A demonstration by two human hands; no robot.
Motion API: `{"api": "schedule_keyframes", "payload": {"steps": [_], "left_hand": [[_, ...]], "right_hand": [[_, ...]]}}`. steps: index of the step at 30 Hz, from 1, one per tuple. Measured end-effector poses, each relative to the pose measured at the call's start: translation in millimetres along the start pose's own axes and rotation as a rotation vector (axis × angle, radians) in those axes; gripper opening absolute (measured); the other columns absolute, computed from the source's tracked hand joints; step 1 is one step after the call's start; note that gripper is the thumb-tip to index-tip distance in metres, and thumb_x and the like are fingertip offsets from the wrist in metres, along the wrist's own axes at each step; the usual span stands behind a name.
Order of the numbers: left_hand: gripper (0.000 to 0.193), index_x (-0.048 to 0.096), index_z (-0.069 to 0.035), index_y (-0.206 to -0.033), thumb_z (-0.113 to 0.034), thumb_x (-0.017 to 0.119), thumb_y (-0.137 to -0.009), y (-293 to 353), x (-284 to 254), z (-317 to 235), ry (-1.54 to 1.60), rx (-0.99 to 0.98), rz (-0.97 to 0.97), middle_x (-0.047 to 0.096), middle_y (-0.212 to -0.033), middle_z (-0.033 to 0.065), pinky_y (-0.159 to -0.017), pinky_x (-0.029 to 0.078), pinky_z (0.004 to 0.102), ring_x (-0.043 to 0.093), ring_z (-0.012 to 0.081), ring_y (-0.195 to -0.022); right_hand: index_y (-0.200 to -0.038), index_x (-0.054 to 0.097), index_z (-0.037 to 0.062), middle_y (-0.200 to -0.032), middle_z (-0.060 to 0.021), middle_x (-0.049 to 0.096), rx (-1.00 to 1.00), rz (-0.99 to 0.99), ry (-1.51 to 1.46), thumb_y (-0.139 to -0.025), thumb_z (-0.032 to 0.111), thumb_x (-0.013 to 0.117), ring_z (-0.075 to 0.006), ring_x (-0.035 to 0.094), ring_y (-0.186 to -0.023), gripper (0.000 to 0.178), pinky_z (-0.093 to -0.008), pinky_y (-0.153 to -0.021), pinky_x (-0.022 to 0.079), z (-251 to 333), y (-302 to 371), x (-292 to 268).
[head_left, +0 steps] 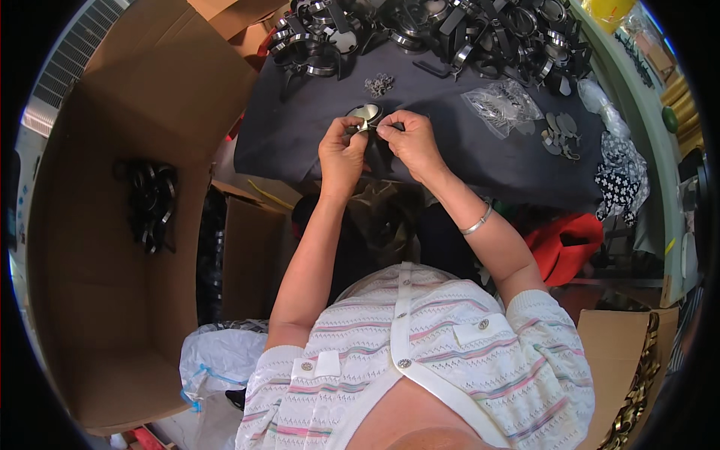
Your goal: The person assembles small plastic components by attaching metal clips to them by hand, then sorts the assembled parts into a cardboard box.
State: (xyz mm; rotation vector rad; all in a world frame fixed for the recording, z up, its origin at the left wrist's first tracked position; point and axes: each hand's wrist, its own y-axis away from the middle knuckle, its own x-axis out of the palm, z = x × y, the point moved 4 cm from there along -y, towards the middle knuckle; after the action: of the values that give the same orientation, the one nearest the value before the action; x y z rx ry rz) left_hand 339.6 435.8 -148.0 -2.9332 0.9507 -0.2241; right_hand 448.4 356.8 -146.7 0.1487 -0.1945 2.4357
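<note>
Both hands are up over the dark grey cloth-covered tabletop (300, 135), meeting near its middle. The left hand (341, 154) has its grip closed narrow on a small round silver metal disc with a dark clip part (365, 116), fingers curled, thumb pressing at the piece's near edge. The right hand (409, 142) comes in from the right, thumb and forefinger pinched tight on the same piece (exactly which bit the fingertips are working is too small to tell). So the disc sits held between the two hands, just above the cloth, a little left of the tabletop's centre.

On the right wrist, a thin silver bangle (477, 223). Just beyond the hands lies a little heap of small silver metal bits (379, 85). Along the far edge, a big jumble of black-and-silver ring-shaped clamps (442, 30) runs nearly the width of the tabletop. To the right, a clear plastic bag of small metal parts (499, 105), and further right some loose flat silver oval pieces (562, 133). Off to the left, a large open brown cardboard box (97, 247) with a small pile of black finished rings (150, 202) lying inside it.
</note>
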Motion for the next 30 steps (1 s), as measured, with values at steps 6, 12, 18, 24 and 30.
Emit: {"api": "schedule_keyframes", "payload": {"steps": [6, 12, 18, 24, 30], "left_hand": [[0.014, 0.056, -0.005, -0.098, -0.005, 0.054, -0.085, -1, 0, -1, 0.01, -0.002, 0.006, 0.057, -0.067, 0.0021, -0.04, 0.042, 0.0212, 0.05, 0.0056, -0.05], [0.013, 0.057, -0.004, -0.097, -0.005, 0.055, -0.084, -1, -1, -4, -0.008, -0.025, 0.015, 0.058, -0.068, 0.0025, -0.041, 0.043, 0.0214, 0.05, 0.0059, -0.05], [0.013, 0.059, -0.004, -0.096, -0.004, 0.056, -0.083, -1, -1, -1, -0.069, -0.013, 0.007, 0.059, -0.07, 0.0011, -0.04, 0.04, 0.0212, 0.048, 0.0047, -0.05], [0.014, 0.061, -0.003, -0.095, 0.0, 0.055, -0.082, -1, -9, -5, 0.016, -0.087, 0.058, 0.059, -0.075, -0.0021, -0.049, 0.04, 0.0191, 0.048, 0.0031, -0.058], [0.017, 0.063, 0.0, -0.097, 0.003, 0.053, -0.084, -3, -14, -13, -0.076, -0.003, 0.239, 0.063, -0.089, 0.0017, -0.074, 0.044, 0.0196, 0.056, 0.007, -0.078]], "right_hand": [[-0.077, 0.062, -0.0022, -0.065, -0.0017, 0.058, -0.046, 0.028, 0.086, -0.076, 0.001, 0.065, -0.0068, 0.05, -0.059, 0.004, -0.0235, -0.053, 0.04, 2, 0, -1], [-0.077, 0.062, -0.0007, -0.066, -0.0086, 0.061, -0.554, 0.003, 0.582, -0.076, 0.004, 0.064, -0.0128, 0.054, -0.057, 0.005, -0.0281, -0.054, 0.042, 25, -3, 2], [-0.074, 0.06, -0.0005, -0.063, -0.0068, 0.059, 0.367, 0.188, -0.017, -0.075, 0.006, 0.066, -0.0123, 0.055, -0.057, 0.009, -0.0294, -0.053, 0.042, 3, -11, -1], [-0.078, 0.055, 0.0003, -0.063, -0.0031, 0.054, -0.494, 0.321, 0.662, -0.071, 0.011, 0.074, -0.011, 0.051, -0.059, 0.023, -0.0263, -0.054, 0.039, 41, -18, -6], [-0.078, 0.054, 0.0014, -0.063, -0.0076, 0.055, -0.356, 0.603, 0.861, -0.066, 0.018, 0.077, -0.0195, 0.052, -0.059, 0.032, -0.0316, -0.056, 0.041, 54, -36, 11]]}}
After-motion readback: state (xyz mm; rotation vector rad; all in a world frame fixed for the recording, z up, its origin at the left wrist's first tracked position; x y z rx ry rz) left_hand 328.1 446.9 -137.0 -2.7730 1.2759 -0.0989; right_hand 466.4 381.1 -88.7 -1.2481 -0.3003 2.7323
